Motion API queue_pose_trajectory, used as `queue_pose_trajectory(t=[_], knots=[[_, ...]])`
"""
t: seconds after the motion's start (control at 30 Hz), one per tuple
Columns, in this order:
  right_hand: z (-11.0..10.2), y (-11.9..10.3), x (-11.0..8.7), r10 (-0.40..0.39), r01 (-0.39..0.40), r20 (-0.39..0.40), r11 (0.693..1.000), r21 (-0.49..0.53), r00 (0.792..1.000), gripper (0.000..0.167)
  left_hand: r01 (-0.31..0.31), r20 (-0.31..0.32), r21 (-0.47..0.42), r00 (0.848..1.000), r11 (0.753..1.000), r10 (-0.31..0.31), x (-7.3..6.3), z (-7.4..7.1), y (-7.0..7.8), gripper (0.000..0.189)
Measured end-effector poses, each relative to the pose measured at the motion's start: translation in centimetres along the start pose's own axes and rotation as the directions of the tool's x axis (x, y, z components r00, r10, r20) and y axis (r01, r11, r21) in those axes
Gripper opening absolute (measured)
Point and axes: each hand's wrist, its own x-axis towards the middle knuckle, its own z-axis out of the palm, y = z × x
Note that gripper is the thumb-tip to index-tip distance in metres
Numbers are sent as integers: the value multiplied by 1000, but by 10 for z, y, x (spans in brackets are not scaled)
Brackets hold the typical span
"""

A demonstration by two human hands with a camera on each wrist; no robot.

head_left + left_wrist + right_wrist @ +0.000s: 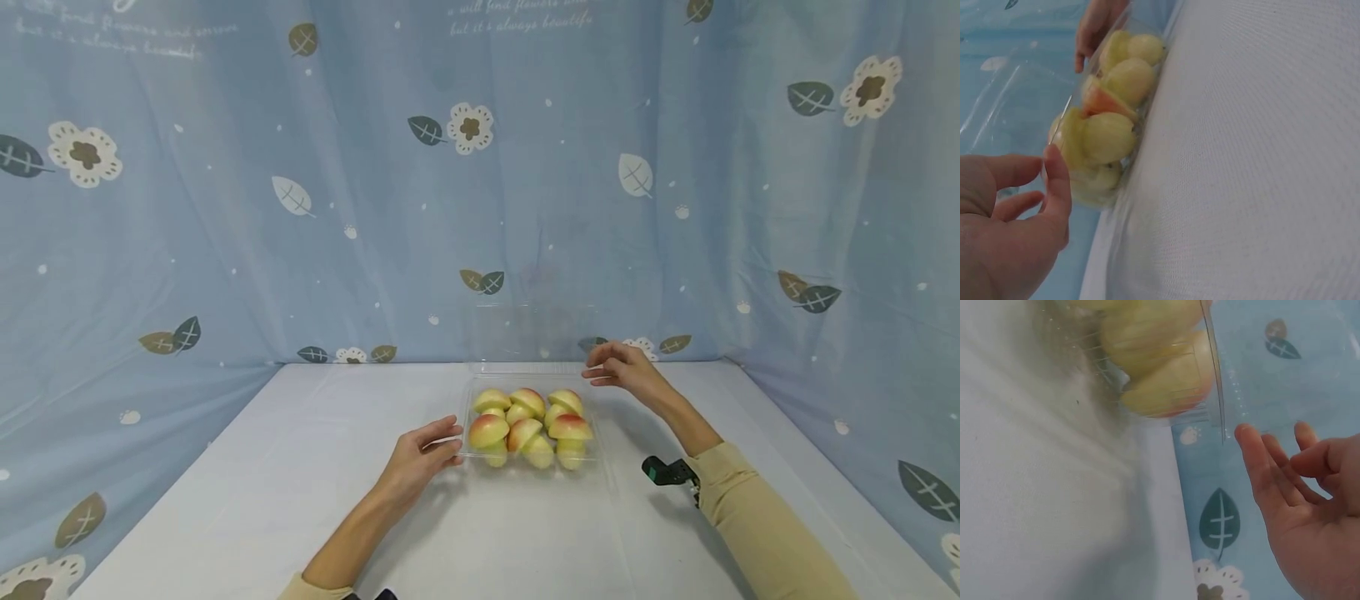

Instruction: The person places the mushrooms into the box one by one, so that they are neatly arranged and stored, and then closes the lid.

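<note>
A clear plastic clamshell box [602, 425] stands on the table with its see-through lid [534, 321] raised at the back. Inside it sit several mushroom-shaped pieces [570, 427], yellow-green with a red blush on their caps. At the near left corner my left hand [422, 454] pinches the box rim. In the left wrist view, the thumb and a bent finger of that hand [1019, 219] meet at the rim. Beyond the far right corner, my right hand [626, 371] hovers with loosely bent fingers. Its fingertips [1245, 432] come close beside the rim in the right wrist view.
A white cloth covers the table [300, 467]. Blue curtain [375, 208] with leaf and flower prints hangs behind and along both sides. A small black device [667, 472] is worn at the right sleeve [765, 521].
</note>
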Motion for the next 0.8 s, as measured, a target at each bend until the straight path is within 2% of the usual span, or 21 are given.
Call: queue_pose_trajectory(t=[0.27, 0.4, 0.53, 0.8], knots=[[1, 6, -1, -37, 37, 12, 999, -1, 999, 33, 14, 8, 3, 1000, 1000, -14, -1, 1, 2, 55], [0, 6, -1, -27, 28, 7, 999, -44, 1000, 33, 24, -1, -6, 1000, 1000, -24, 1, 2, 2, 54], [1, 6, -3, -8, 7, -14, 996, -86, 1000, 25, 35, -10, -41, 999, 999, -35, 3, 2, 1, 52], [3, 8, -13, -4, -4, -43, 985, -171, 999, 26, 53, 14, -75, 999, 996, -52, 2, -1, 1, 53]])
